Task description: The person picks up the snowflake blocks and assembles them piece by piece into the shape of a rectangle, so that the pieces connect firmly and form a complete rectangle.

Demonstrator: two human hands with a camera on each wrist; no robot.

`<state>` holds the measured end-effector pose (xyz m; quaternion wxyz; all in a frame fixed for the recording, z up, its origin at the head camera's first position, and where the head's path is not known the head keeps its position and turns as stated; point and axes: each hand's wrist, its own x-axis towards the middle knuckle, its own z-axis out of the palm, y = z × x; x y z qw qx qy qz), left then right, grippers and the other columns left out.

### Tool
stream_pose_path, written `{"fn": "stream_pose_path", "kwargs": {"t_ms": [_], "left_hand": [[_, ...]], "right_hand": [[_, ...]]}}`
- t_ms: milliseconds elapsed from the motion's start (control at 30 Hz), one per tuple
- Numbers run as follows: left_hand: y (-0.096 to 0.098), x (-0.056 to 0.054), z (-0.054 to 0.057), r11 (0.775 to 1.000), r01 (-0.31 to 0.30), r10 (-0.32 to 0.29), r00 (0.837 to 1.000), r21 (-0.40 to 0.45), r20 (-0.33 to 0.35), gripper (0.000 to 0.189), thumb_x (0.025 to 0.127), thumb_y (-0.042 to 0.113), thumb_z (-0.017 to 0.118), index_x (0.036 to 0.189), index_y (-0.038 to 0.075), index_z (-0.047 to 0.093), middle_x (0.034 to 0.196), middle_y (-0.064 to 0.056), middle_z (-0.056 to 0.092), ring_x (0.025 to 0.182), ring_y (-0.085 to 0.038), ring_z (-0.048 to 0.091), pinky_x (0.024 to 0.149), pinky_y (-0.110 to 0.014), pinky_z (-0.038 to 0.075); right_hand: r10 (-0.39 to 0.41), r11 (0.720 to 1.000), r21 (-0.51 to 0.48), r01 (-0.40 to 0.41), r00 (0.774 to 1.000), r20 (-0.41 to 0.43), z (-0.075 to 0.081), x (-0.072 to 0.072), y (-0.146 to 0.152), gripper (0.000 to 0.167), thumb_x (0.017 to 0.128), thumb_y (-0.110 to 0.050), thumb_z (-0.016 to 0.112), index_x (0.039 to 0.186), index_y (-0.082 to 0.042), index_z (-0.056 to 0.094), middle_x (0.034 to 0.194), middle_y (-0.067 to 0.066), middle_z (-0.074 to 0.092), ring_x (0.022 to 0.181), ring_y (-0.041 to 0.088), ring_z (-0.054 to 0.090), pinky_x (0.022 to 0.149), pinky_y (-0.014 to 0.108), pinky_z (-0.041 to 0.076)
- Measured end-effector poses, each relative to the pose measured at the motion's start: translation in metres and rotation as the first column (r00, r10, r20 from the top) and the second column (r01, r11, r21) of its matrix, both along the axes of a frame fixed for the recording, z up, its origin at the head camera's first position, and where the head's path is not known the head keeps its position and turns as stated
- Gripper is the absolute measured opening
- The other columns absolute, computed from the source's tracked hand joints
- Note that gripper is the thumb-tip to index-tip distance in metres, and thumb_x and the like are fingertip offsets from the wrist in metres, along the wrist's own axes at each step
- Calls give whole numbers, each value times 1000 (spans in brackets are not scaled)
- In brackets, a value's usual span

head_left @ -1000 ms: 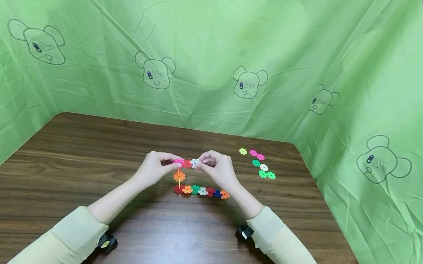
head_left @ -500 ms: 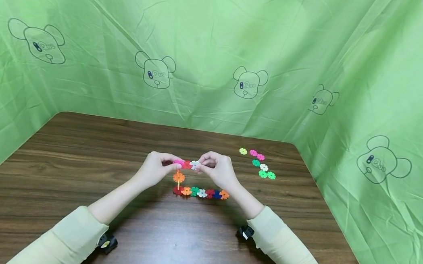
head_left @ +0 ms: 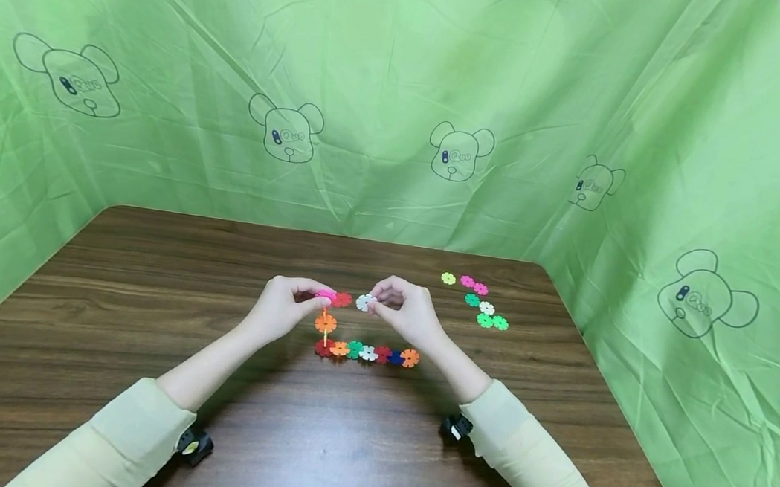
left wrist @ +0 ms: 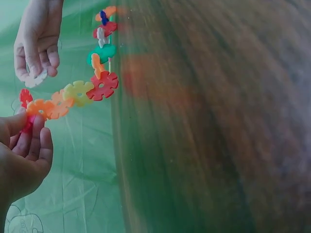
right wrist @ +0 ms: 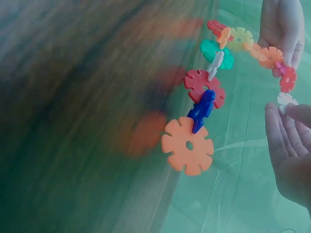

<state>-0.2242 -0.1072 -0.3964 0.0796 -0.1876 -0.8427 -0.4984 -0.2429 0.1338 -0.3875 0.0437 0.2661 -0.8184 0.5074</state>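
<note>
My left hand [head_left: 285, 306] pinches a pink snowflake disc [head_left: 325, 295] between thumb and fingers. This disc sits at the upper corner of a chain of interlocking discs; a red disc [head_left: 342, 299] sticks out to its right. Orange discs [head_left: 325, 323] and a yellow disc [left wrist: 77, 93] run down from that corner to a lower row, where red, orange, green [head_left: 354, 349], white, red, blue and orange [head_left: 410, 358] discs follow one another. In my right hand [head_left: 407, 312] a white disc [head_left: 364, 302] is pinched by its edge, a small gap away from the upper red disc.
To the right on the brown wooden table [head_left: 160, 281] lie several loose discs: a yellow one [head_left: 448, 279], pink ones [head_left: 474, 285], green ones [head_left: 492, 322] and a white one [head_left: 486, 308]. A green cloth [head_left: 374, 71] hangs around the table's back and sides.
The white disc has come apart from the red disc and moved slightly right with my right hand. My left hand and the chain have shifted a little to the left.
</note>
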Motion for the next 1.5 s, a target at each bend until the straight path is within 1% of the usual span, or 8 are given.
{"fn": "stream_pose_path", "kwargs": {"t_ms": [200, 400, 533, 767, 1033, 1133, 1300, 1500], "left_hand": [[2, 0, 3, 1000, 9, -10, 1000, -17, -5, 15, 84, 22, 72, 95, 12, 75, 80, 2, 72, 67, -19, 61, 56, -22, 47], [3, 0, 3, 1000, 27, -27, 1000, -15, -9, 15, 85, 21, 71, 95, 11, 74, 81, -3, 72, 69, -18, 63, 58, -22, 49], [4, -1, 2, 999, 46, -46, 999, -10, -6, 16, 85, 21, 71, 96, 10, 74, 82, -6, 73, 70, -15, 64, 59, -22, 50], [7, 0, 4, 999, 43, -43, 999, -4, 4, 13, 85, 19, 71, 94, 11, 74, 80, -1, 72, 67, -15, 62, 56, -23, 49], [10, 1, 3, 999, 38, -38, 999, 1, 8, 11, 85, 18, 71, 92, 11, 75, 78, -1, 72, 64, -11, 58, 54, -23, 48], [10, -1, 1, 999, 35, -35, 999, -3, 12, 10, 85, 18, 71, 92, 12, 74, 76, 0, 71, 63, -11, 57, 53, -23, 46], [10, -5, 0, 998, 60, -60, 998, -22, 5, 12, 85, 18, 71, 97, 14, 73, 77, 2, 69, 64, -12, 58, 56, -24, 48], [9, -7, 2, 995, 95, -93, 993, -21, 79, 25, 81, 31, 75, 104, 21, 71, 82, 4, 69, 70, -20, 63, 58, -28, 51]], "right_hand": [[42, 996, 85, -34, 995, -91, 2, -2, -1, 7, 86, -15, 70, 93, -15, 69, 83, -3, 70, 73, 7, 66, 65, 25, 54], [83, 990, 124, -65, 986, -145, 6, -4, -4, 10, 86, -13, 69, 96, -14, 72, 85, -4, 69, 72, 5, 64, 64, 22, 54], [104, 989, 118, -90, 987, -124, 7, -5, -5, 11, 87, -13, 68, 97, -13, 73, 86, -2, 68, 69, 8, 66, 61, 23, 55], [103, 993, 72, -97, 991, -91, 9, -4, -6, 11, 87, -10, 67, 96, -9, 74, 87, 0, 69, 66, 21, 68, 58, 32, 56], [68, 992, 120, -45, 979, -192, 11, -5, -9, 9, 84, -8, 71, 91, -11, 75, 82, -3, 70, 63, 4, 63, 54, 21, 52], [73, 993, 105, -56, 982, -172, 11, -6, -9, 9, 84, -9, 71, 92, -11, 75, 82, -2, 70, 63, 7, 64, 55, 22, 53], [89, 994, 66, -82, 990, -113, 11, -8, -8, 12, 85, -10, 69, 97, -7, 73, 86, 4, 71, 66, 26, 68, 57, 26, 55], [104, 994, 35, -103, 994, -14, 10, -10, -9, 16, 86, -13, 68, 101, -7, 70, 88, 7, 72, 71, 31, 68, 61, 33, 57]]}}
